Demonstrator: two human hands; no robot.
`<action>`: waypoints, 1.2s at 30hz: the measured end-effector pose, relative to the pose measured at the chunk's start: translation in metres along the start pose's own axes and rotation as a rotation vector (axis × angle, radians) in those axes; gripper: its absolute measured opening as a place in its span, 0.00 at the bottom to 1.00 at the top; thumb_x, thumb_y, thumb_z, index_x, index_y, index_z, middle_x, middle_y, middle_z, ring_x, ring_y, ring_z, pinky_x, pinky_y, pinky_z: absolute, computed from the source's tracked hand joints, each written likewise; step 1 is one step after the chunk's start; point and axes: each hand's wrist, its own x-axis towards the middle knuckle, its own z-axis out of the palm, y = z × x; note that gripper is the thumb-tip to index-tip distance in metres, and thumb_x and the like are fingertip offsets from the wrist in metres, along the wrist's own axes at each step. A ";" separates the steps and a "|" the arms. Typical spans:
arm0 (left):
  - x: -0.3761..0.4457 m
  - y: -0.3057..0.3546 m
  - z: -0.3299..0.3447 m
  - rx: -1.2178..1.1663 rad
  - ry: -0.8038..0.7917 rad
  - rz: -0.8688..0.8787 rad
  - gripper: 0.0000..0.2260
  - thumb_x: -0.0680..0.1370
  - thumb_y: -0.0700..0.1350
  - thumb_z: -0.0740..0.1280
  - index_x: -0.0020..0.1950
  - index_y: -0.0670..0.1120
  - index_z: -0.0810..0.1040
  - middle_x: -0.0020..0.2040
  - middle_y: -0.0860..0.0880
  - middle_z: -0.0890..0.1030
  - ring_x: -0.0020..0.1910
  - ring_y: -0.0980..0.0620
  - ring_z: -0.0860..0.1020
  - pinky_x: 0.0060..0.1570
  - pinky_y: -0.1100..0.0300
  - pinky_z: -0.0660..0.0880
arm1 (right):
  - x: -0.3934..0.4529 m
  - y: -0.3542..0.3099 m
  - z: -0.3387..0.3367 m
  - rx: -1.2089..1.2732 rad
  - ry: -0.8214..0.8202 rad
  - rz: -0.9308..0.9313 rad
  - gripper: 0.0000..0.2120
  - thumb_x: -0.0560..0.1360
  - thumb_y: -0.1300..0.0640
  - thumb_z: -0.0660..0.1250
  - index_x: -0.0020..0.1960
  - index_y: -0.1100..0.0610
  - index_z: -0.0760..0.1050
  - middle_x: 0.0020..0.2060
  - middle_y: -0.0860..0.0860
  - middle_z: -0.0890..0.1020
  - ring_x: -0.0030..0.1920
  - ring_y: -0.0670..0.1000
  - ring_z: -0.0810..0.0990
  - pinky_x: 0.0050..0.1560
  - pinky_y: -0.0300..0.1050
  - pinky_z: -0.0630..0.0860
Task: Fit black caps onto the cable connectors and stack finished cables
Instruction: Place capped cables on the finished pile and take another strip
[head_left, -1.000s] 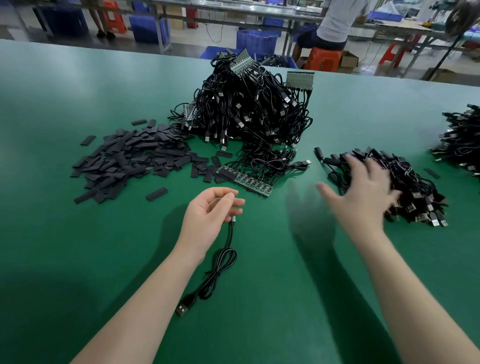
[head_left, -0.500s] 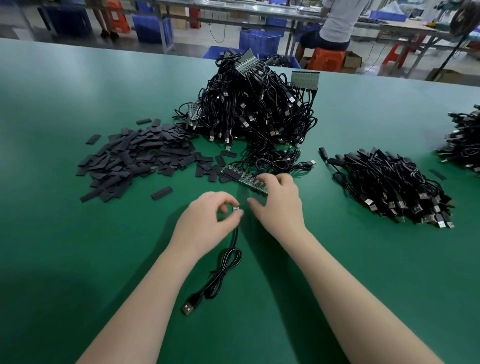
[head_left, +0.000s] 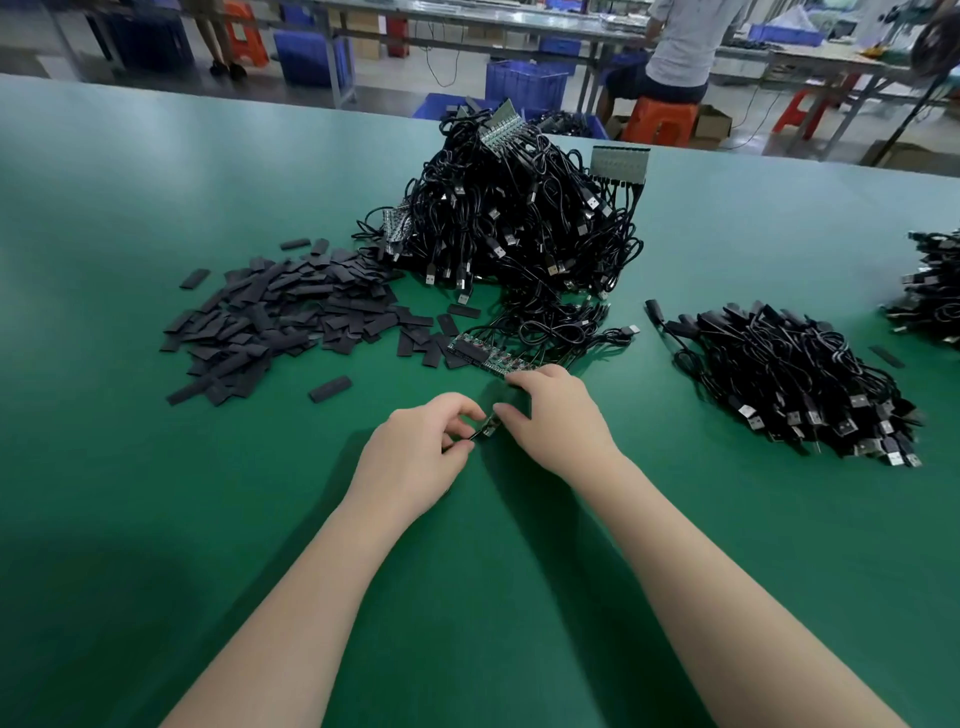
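Observation:
My left hand (head_left: 415, 457) pinches a small cable connector (head_left: 487, 428) between thumb and fingers, low over the green table (head_left: 156, 519). My right hand (head_left: 558, 421) sits just right of it with curled fingers. Its thumb is against the same connector and its fingertips are at the near end of a green circuit board strip (head_left: 485, 357). The rest of that cable is hidden by my hands. Loose black caps (head_left: 280, 317) lie in a heap to the left. A stack of capped cables (head_left: 789, 379) lies to the right.
A tall tangle of black cables (head_left: 519, 218) rises behind the board strip. One stray cap (head_left: 330, 388) lies near my left hand. Another cable pile (head_left: 930, 291) sits at the right edge. Beyond the table a person sits on an orange stool (head_left: 662, 119) among blue crates.
My right hand swung from the capped stack on the right over to my left hand and now meets it at the connector. The loose cable loop below my left hand is out of sight.

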 end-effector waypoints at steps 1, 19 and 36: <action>0.000 0.000 0.000 -0.022 0.017 -0.005 0.13 0.75 0.43 0.69 0.52 0.61 0.76 0.42 0.64 0.80 0.42 0.66 0.77 0.46 0.61 0.76 | -0.003 0.000 0.002 0.022 0.018 -0.006 0.19 0.81 0.48 0.63 0.70 0.52 0.73 0.64 0.54 0.74 0.65 0.58 0.71 0.62 0.53 0.73; 0.021 -0.053 -0.046 0.545 0.340 -0.330 0.13 0.81 0.42 0.63 0.64 0.41 0.76 0.56 0.40 0.79 0.55 0.38 0.75 0.46 0.49 0.71 | -0.057 0.011 0.018 0.963 0.248 0.155 0.05 0.74 0.57 0.74 0.42 0.48 0.82 0.38 0.51 0.86 0.43 0.55 0.83 0.41 0.38 0.77; -0.011 0.030 0.020 -0.052 0.192 0.226 0.02 0.79 0.48 0.67 0.50 0.52 0.77 0.47 0.57 0.79 0.48 0.58 0.76 0.49 0.57 0.74 | -0.057 0.015 0.021 0.924 0.277 0.092 0.10 0.75 0.61 0.71 0.42 0.46 0.82 0.37 0.45 0.85 0.38 0.46 0.82 0.40 0.36 0.77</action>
